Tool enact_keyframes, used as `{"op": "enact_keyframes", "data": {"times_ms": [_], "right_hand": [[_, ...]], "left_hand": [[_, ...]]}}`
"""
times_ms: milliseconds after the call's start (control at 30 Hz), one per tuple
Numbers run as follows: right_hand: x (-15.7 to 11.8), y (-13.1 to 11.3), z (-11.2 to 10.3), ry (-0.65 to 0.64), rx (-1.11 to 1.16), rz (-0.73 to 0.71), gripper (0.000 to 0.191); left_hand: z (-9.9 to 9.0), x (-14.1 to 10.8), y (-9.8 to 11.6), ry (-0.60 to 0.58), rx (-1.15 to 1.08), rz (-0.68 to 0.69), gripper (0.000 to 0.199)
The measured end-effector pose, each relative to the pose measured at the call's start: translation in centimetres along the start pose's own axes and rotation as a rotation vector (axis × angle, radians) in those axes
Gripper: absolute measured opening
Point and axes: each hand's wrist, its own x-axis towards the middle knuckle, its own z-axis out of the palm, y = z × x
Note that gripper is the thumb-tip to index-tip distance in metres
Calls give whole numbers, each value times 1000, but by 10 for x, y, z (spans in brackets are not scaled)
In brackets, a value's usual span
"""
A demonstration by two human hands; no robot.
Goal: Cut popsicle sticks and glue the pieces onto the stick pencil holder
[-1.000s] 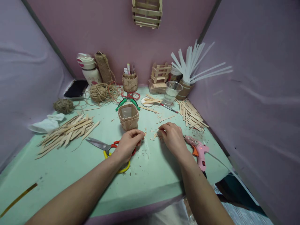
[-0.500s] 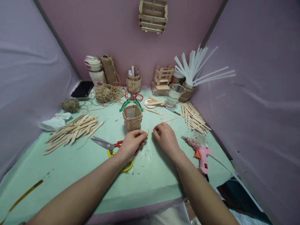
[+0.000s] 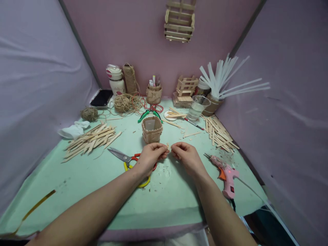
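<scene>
- In the head view, the person's left hand [image 3: 152, 156] is closed in a pinch, thumb against fingertips, with a small pale wooden chip [image 3: 168, 145] right at the tips; whether the chip is gripped or lies just beyond them is too small to tell.
- The right hand [image 3: 186, 156] faces it, just beside, its thumb and fingers also drawn together; you cannot tell whether anything tiny sits in that pinch.
- A tan, square-mouthed container faced with small wooden pieces [image 3: 152, 136] stands upright on the pale green table [image 3: 84, 174], just behind the left hand.
- Scissors with red and yellow handles [image 3: 122, 155] lie under the left wrist, blades pointing left.
- A pink glue gun with an orange trigger [image 3: 227, 171] lies to the right of the right forearm, well apart from the fingers.
- Green-handled pliers [image 3: 143, 115] rest behind the container, partly hidden by it.
- A heap of flat pale wooden sticks [image 3: 88, 141] lies at the left, a second stick heap [image 3: 217, 135] at the right.
- Near the back right stands a clear plastic cup holding clear liquid [image 3: 196, 111].
</scene>
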Motion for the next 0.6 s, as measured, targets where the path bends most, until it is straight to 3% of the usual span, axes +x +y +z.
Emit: {"op": "enact_keyframes", "data": {"times_ms": [600], "right_hand": [[-1,0,3,-11,-14,23,23]], "left_hand": [[0,0,-1,-35,16,19,27]]}}
